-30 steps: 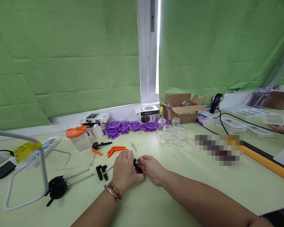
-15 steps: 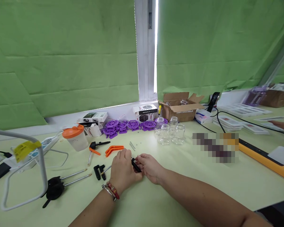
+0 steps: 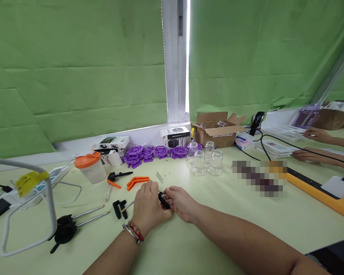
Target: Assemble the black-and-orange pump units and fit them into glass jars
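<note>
My left hand (image 3: 147, 208) is closed around a black plastic part (image 3: 164, 201), which shows between my two hands. A thin metal rod (image 3: 128, 206) with a brass-coloured tip sticks out to the left from under that hand. My right hand (image 3: 182, 202) has its fingers pinched against the black part's right side; whatever lies between the fingertips is hidden. Left of my hands lie two black L-shaped pieces (image 3: 116, 209), and beyond them orange bent handles (image 3: 137, 182). Two thin metal pins (image 3: 159, 177) rest farther back on the table.
Black pumps with metal rods (image 3: 64, 229) and a grey wire frame (image 3: 53, 206) are at left. Behind stand an orange-lidded cup (image 3: 90, 168), purple plastic discs (image 3: 160, 151), several glass jars (image 3: 198, 164) and a cardboard box (image 3: 218, 131). Another person's hands (image 3: 306, 154) are at far right.
My hands keep nearly the same grip and position. At far right, the other person's hands have come farther into view, onto the white stacks.
</note>
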{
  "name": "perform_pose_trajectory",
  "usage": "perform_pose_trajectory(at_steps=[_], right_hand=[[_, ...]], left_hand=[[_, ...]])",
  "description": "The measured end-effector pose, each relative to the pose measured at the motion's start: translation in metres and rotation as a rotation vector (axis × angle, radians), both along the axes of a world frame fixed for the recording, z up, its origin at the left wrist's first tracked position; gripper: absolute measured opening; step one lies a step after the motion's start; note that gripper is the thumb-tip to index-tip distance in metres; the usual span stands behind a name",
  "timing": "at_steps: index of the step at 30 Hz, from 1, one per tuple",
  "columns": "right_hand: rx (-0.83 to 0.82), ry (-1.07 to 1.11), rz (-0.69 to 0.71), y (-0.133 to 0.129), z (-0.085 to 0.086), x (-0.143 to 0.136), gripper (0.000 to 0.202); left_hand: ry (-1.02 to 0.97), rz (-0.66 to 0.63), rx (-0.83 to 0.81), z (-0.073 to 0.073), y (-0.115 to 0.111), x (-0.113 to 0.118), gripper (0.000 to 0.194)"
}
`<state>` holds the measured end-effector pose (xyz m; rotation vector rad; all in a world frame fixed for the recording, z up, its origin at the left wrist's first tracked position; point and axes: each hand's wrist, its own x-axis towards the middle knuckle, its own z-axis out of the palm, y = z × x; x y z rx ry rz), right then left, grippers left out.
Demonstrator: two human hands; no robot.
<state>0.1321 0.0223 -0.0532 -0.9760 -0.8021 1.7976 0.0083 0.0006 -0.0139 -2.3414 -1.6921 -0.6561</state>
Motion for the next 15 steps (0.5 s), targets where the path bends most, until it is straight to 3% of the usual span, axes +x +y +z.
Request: perform_pose_trajectory(at_steps=[9, 15], right_hand=[[-0.001, -0.019, -0.009, -0.0006, 0.0023, 0.0009, 0.016], [-0.030, -0.019, -0.011, -0.0024, 0.0058, 0.0001, 0.009]], left_hand=[[-0.008, 0.002, -0.006, -0.0006, 0.0003, 0.0010, 0.036], [-0.008, 0.012, -0.002, -0.0027, 0.0013, 0.0003, 0.037]])
